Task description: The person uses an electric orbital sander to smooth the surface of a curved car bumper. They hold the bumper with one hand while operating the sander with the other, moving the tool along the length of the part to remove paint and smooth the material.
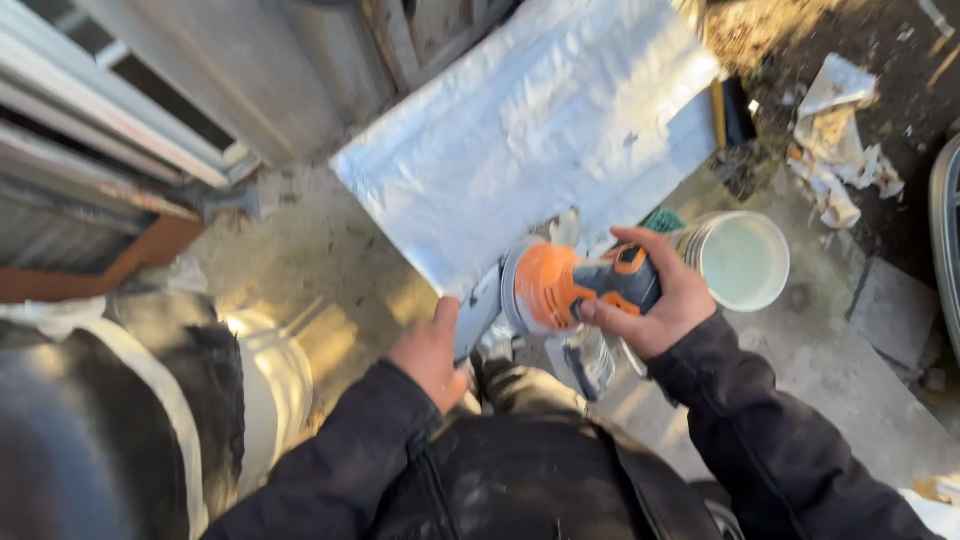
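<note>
The right hand is wrapped around an orange and grey power tool — a small sander, by its round head — with the fingers clenched over the top of the dark grip and the thumb pressed against its near side. The tool is held in the air just in front of the person's chest, its round head turned toward the left. How the tool ends behind the palm is hidden.

The left hand holds the lower edge of a grey flat piece that meets the tool's head; the thumb lies along it, while the other fingers are tucked behind and cannot be seen. Whether this piece is a pad or a sheet is hard to make out through the blur.

Behind both hands lies a large crinkled silvery sheet, tilted across the concrete floor; its upper edge is cut off by the frame. Just to the right of the tool stands a white bucket, its left rim covered by the right hand. Crumpled paper scraps lie on dark ground well apart at the upper right. Below the tool a pale shape between the person's knees is too blurred to name — possibly a shoe. Dark jacket sleeves fill the bottom.
</note>
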